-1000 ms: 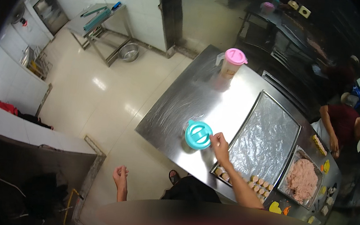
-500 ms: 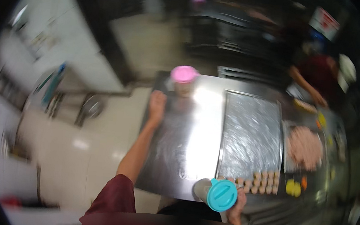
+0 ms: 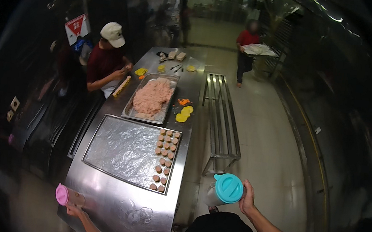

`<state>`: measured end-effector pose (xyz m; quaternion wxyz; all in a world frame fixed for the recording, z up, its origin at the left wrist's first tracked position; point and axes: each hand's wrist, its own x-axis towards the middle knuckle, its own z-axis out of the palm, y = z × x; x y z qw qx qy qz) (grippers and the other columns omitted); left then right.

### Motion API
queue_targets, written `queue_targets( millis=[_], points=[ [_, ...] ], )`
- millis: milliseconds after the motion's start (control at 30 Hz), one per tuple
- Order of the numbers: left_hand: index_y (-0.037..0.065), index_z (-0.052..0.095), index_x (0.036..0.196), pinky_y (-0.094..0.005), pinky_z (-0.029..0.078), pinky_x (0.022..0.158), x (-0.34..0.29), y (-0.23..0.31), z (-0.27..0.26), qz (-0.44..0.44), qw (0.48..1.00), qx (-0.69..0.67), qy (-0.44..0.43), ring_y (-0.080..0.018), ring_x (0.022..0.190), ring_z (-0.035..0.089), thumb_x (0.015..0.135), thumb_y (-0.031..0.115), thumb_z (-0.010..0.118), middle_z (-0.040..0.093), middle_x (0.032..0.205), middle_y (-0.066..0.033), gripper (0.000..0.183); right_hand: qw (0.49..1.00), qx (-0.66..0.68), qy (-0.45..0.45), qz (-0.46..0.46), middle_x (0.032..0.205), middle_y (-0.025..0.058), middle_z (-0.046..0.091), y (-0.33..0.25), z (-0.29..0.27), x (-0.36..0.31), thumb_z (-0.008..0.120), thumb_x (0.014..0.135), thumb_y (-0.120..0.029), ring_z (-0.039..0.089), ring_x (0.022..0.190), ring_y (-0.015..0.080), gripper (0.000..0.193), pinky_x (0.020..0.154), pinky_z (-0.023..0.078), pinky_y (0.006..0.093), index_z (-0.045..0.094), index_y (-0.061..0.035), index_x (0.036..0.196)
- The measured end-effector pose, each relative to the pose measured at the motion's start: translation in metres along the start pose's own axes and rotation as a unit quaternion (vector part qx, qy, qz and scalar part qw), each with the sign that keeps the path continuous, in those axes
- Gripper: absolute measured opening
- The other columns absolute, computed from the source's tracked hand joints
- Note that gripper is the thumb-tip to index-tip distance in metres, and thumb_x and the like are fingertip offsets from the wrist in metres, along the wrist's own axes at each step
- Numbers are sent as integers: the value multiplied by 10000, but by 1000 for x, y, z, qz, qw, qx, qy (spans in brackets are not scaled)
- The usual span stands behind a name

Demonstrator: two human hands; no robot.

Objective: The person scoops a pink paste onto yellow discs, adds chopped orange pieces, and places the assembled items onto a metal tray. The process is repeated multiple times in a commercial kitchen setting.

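My right hand (image 3: 246, 198) is closed round the handle side of a clear pitcher with a turquoise lid (image 3: 228, 188), held beyond the table's right edge, above the floor. At the lower left, my left hand (image 3: 75, 210) grips a second clear pitcher with a pink lid (image 3: 63, 194), over the table's near left part; its fingers are partly hidden. Between the two lies a foil-lined tray (image 3: 121, 147), with rows of small round pinkish pieces (image 3: 164, 152) along its right side.
A deep metal pan (image 3: 127, 111) of pink minced filling (image 3: 153, 98) stands past the tray, beside yellow wrappers (image 3: 184, 114) and orange shreds (image 3: 183, 101). A co-worker (image 3: 108, 62) works at the table's left side. A slatted metal bench (image 3: 223, 115) stands right. Another person (image 3: 249, 43) carries a loaded tray (image 3: 258, 50) at the back.
My view has swung to the right. My left hand, earlier apart from the pink-lidded pitcher, is now on it. The turquoise-lidded pitcher in my right hand has moved off the table's edge.
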<state>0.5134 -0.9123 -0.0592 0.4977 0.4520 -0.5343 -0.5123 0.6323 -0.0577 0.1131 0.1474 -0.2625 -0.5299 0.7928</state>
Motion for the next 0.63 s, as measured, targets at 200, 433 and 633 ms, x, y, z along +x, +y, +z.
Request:
queue_targets(
  millis=[200,433,633],
  points=[
    [-19,690,907,-375,469,590,-103,61,19,45,990,-134,1,-166,674,542,1050,436,651,615,777,-59,478,996,41,68,31,849,-49,592,-2,-91,-1,556,1099,-519,569,796,72,371,682,451,276,595,-184,946],
    [38,633,1038,-275,380,602,-378,194,25,139,968,-170,-122,-118,708,488,1086,383,550,613,839,-44,358,996,18,84,12,779,-55,539,-29,-195,67,569,1091,-512,481,674,63,404,576,371,270,594,-158,899],
    [51,540,1477,-231,443,495,-591,222,76,-95,923,-217,-303,-98,653,570,1054,304,665,647,909,-33,509,999,-20,35,14,812,-64,550,-85,-205,135,610,1075,-444,543,734,66,322,630,443,278,596,-151,942]
  ],
)
